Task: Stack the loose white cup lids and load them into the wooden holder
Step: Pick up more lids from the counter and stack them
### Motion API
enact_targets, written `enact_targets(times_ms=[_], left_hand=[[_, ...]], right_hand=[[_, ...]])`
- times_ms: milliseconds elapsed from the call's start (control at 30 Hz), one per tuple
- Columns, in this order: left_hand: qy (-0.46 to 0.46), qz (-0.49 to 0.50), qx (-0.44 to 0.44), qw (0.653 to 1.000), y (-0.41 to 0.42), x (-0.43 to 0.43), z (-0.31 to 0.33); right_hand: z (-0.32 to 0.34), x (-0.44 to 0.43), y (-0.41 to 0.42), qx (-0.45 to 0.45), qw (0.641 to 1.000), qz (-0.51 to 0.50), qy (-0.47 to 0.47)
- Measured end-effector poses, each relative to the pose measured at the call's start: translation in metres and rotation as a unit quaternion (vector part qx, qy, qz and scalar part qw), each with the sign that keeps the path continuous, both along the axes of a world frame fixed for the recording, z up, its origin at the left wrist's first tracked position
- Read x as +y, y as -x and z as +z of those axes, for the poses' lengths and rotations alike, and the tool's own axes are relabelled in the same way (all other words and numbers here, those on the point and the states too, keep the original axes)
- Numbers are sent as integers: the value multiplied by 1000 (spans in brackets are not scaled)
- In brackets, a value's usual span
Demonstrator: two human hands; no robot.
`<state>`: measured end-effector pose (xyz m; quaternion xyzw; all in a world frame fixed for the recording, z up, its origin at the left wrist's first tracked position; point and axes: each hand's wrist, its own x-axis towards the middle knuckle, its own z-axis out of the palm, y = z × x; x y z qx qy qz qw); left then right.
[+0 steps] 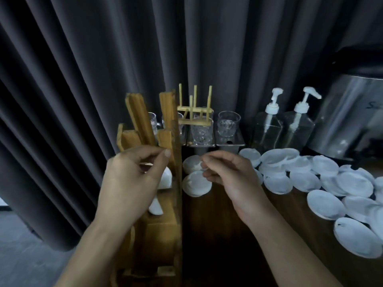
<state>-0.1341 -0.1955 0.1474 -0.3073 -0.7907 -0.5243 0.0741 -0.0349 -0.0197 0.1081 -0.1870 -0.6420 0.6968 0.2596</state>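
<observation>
The wooden holder (165,220) stands at the table's left edge, its slats rising behind my left hand (130,183). That hand hovers over the holder with curled fingers closed on white lids (166,180); some white shows between the fingers. Another lid (155,208) sits lower in the holder. My right hand (230,177) is just right of the holder, thumb and fingers pinched on the far edge of a white lid (195,184) resting on the table. A further lid (191,163) lies behind it. Several loose white lids (306,179) spread over the table's right side.
Behind the hands are a small wooden peg rack (194,112), glass cups (228,125) on metal trays, two clear pump bottles (269,125), and a steel urn (348,114) at far right. A dark curtain hangs behind. The floor drops off left of the holder.
</observation>
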Motion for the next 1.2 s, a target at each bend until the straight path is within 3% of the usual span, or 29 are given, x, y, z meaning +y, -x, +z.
enact_targets(times_ms=[367,733,1033,1200], left_hand=[[63,-110,22,992,-79,108,-19],[158,-202,-74,964,-135,208,-117],[164,-203,-156,953,-150,230,-179],[119,-183,-246,944,-143,228,-195]], right_hand=[[-14,77,-86,-22,991,-70,-112],[-87,179,-183,-196,948,-134,-212],[-141,238,-210,-326,860,-119,-374],[-150,240,-201,-378,802,-73,-456]])
